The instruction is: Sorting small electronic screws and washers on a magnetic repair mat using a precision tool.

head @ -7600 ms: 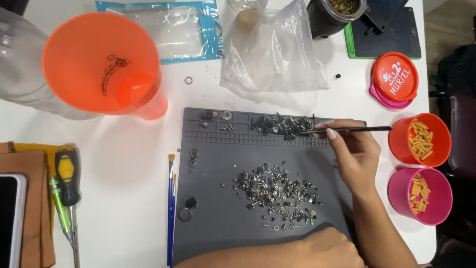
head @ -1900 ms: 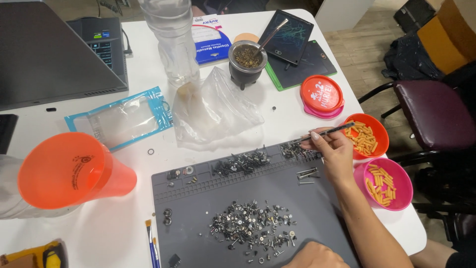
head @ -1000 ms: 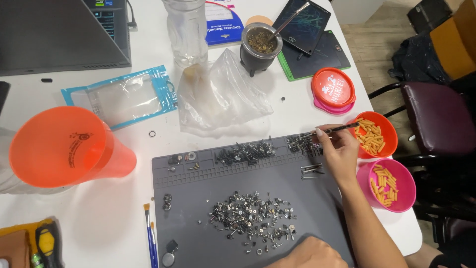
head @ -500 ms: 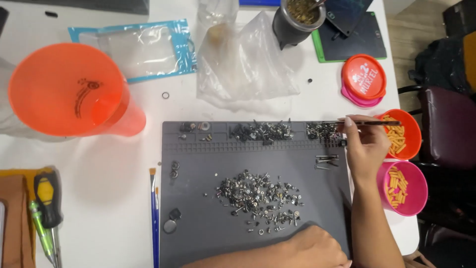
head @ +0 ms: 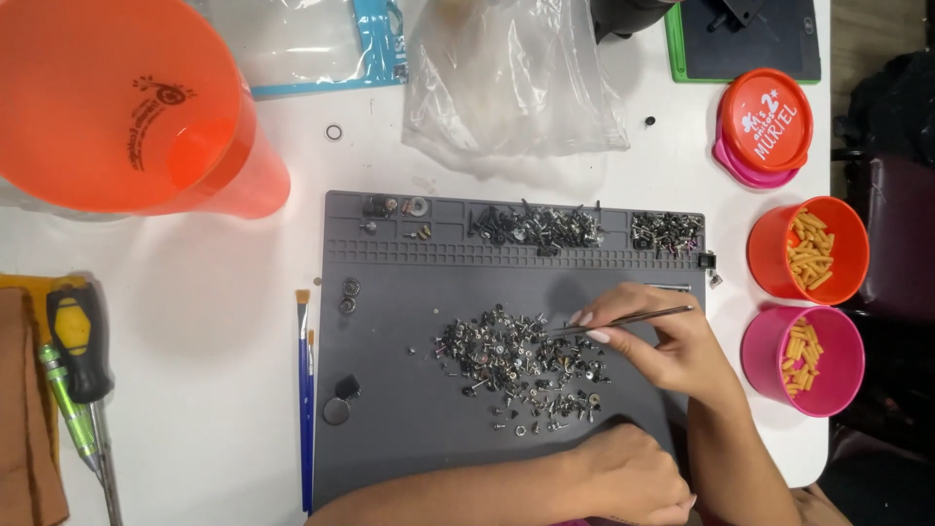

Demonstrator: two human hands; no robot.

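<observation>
Fingers (head: 596, 326) of the right hand (head: 672, 346) pinched on slim metal tweezers (head: 623, 319), tips lowered into the loose pile of small screws and nuts (head: 516, 365) in the middle of the grey work mat (head: 409, 448). Whether a screw sits between the tips: too small to tell.

Far left: brown leather piece (head: 24, 419), cut off by the edge, beside a black and yellow screwdriver (head: 73, 341) and a green-handled one (head: 68, 409) on the white desk (head: 195, 321). Above, a big orange cup (head: 127, 107), lying on its side, part out of view. Two thin blue brushes (head: 306, 409) along the mat's left edge. On the mat near there, a few washers (head: 348, 292) and a dark round bit (head: 339, 404), hard to identify.

Along the mat's top trays, a dark heap of sorted screws (head: 536, 224) and a smaller heap (head: 665, 232) further right. Above, a crumpled clear plastic bag (head: 506, 78), contents unclear.

Bottom centre: left hand (head: 623, 477) resting loosely curled on the mat's lower edge, holding nothing visible, forearm partly out of view.

Right side: stacked orange lid (head: 766, 122), orange tub (head: 806, 251) and pink tub (head: 804, 360), both holding yellowish short pieces. Top right, a dark tablet on green (head: 745, 39), cropped.
</observation>
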